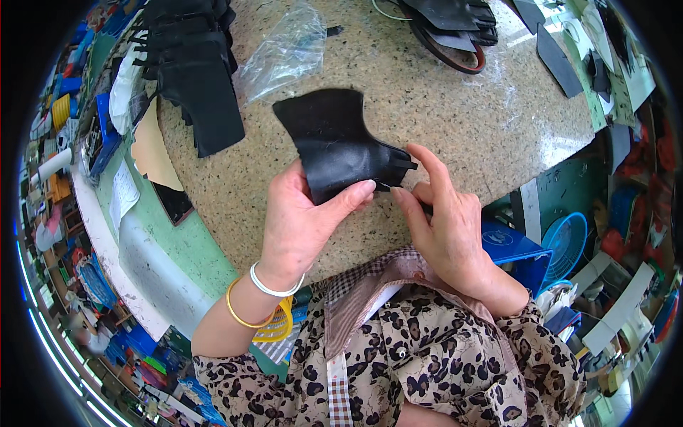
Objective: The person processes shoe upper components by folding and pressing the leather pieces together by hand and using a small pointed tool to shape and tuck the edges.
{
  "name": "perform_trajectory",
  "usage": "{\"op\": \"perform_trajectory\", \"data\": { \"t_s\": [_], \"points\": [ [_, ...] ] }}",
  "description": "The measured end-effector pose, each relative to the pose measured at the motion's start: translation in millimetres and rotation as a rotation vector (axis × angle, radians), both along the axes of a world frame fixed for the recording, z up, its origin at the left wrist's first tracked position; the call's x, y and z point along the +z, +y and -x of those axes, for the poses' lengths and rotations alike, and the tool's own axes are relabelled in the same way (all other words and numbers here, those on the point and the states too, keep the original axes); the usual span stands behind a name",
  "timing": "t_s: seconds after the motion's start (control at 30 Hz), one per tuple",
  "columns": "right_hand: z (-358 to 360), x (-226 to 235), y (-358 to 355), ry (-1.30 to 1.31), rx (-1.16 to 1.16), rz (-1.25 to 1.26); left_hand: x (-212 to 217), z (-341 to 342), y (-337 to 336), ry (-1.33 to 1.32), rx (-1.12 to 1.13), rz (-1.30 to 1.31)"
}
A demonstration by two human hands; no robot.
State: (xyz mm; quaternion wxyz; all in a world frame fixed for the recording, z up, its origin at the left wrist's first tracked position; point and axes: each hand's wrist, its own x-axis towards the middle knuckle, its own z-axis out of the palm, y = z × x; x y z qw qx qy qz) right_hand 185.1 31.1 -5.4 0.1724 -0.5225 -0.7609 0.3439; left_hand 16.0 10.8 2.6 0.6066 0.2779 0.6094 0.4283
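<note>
A black leather piece [338, 146], shaped like a cut shoe part with a flared far end and a narrow tabbed right end, is held over the stone-topped table. My left hand [302, 217] is closed on its lower left edge, thumb on top and fingers beneath. At the narrow end, my right hand [445, 220] has its index finger by the tabs and its thumb by the lower edge. Its other fingers are curled, and a small dark thing I cannot make out shows between them and the thumb.
Stacked black leather pieces [203, 92] lie at the far left, beside a crumpled clear plastic bag [288, 53]. More black parts [455, 28] sit at the far right. A blue stool [512, 245] and a blue basket [567, 242] stand below the table's right edge.
</note>
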Motion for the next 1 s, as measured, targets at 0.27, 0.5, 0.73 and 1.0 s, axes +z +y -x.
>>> {"op": "perform_trajectory", "data": {
  "t_s": [0.27, 0.5, 0.73, 1.0],
  "points": [
    [15.3, -4.4, 5.1, -0.07, -0.062, -0.039, 2.1, 0.8, 1.7, 0.081, -0.052, 0.024],
    [17.5, -2.4, 11.8, -0.078, -0.01, -0.002, -9.7, 21.0, -1.4, 0.608, -0.302, -0.422],
    [26.7, -2.7, 16.8, -0.161, 0.028, -0.028, -6.4, 17.4, 4.5, 0.696, -0.224, -0.43],
    [10.8, 2.5, 11.4, 0.096, -0.021, -0.083, -3.6, 18.4, 12.6, 0.728, -0.251, -0.31]
  ]
}}
